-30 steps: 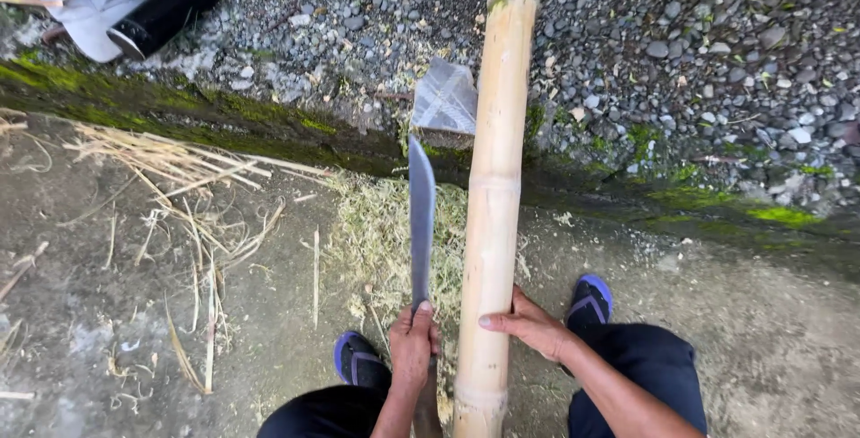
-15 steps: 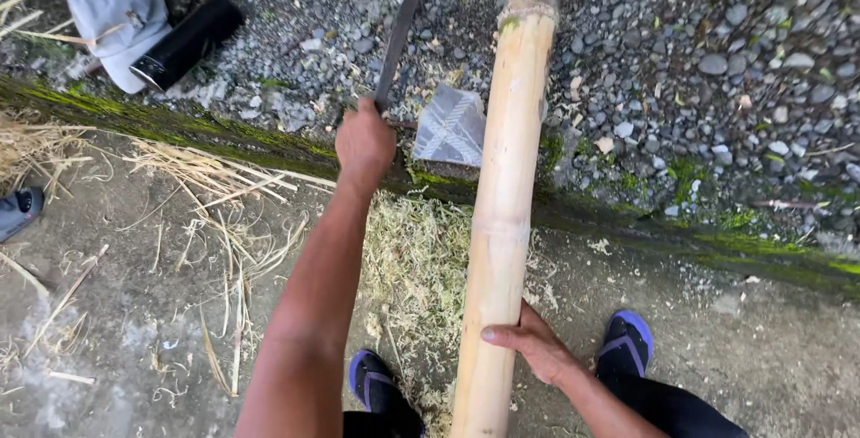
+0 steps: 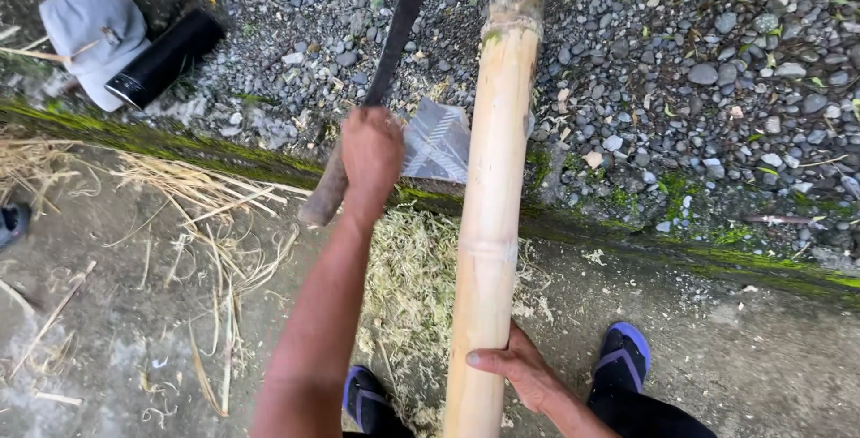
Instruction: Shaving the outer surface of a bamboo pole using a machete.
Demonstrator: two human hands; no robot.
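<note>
A thick pale bamboo pole (image 3: 491, 196) stands nearly upright in the head view, its cut top near the gravel. My right hand (image 3: 517, 370) wraps around its lower part from the right. My left hand (image 3: 372, 153) is raised to the left of the pole and grips the wooden handle of a long dark machete (image 3: 391, 44). The blade points up and away, close to the pole's top but apart from it. Pale bamboo shavings (image 3: 408, 281) lie on the ground at the pole's foot.
A mossy concrete curb (image 3: 645, 227) divides grey gravel beyond from bare concrete nearer me. A grey cap (image 3: 85, 30) and a black cylinder (image 3: 166, 57) lie at the top left. Dry straw (image 3: 193, 192) is scattered left. My feet wear blue sandals (image 3: 624, 357).
My left hand has lifted the machete from low beside the pole to high near its top, and the blade now tilts right. The right hand stays on the pole.
</note>
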